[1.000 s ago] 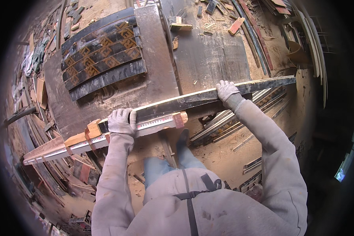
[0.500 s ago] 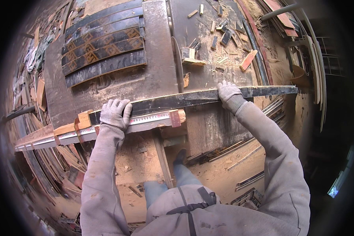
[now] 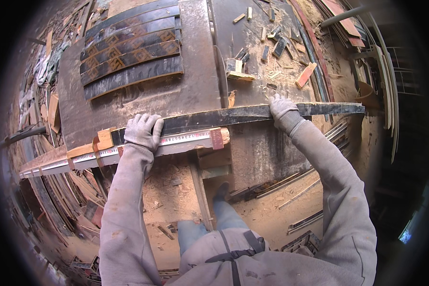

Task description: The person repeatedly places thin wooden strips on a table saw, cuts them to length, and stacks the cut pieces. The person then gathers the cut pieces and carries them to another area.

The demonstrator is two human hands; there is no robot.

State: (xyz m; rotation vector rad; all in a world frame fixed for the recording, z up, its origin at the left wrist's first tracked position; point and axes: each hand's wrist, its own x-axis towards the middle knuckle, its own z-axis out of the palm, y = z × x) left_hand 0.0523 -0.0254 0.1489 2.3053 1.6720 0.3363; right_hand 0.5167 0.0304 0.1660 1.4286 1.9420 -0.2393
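Observation:
A long, dark-faced plywood strip (image 3: 209, 118) lies across the near part of the worktable (image 3: 195, 57). My left hand (image 3: 144, 131), in a grey glove, grips it near its left end, thumb apart from the fingers. Farther along, my gloved right hand (image 3: 284, 113) is closed over the strip, whose right end sticks out past the table. The strip's left end meets a small wooden block (image 3: 105, 138) on a wooden rail. Along that rail runs a white measuring tape (image 3: 186, 139) with numbered marks, partly covered by my left hand.
Several dark plywood strips (image 3: 133, 52) lie stacked at the far left of the table. Beyond my right hand are scattered offcuts (image 3: 279, 47) and sawdust. A thin upright edge (image 3: 221, 71), perhaps a saw blade, stands mid-table. Wood scraps (image 3: 47, 200) pile up at left.
The whole view has shifted slightly to the right and up. Both hands keep their hold on the strip, which stays against the block.

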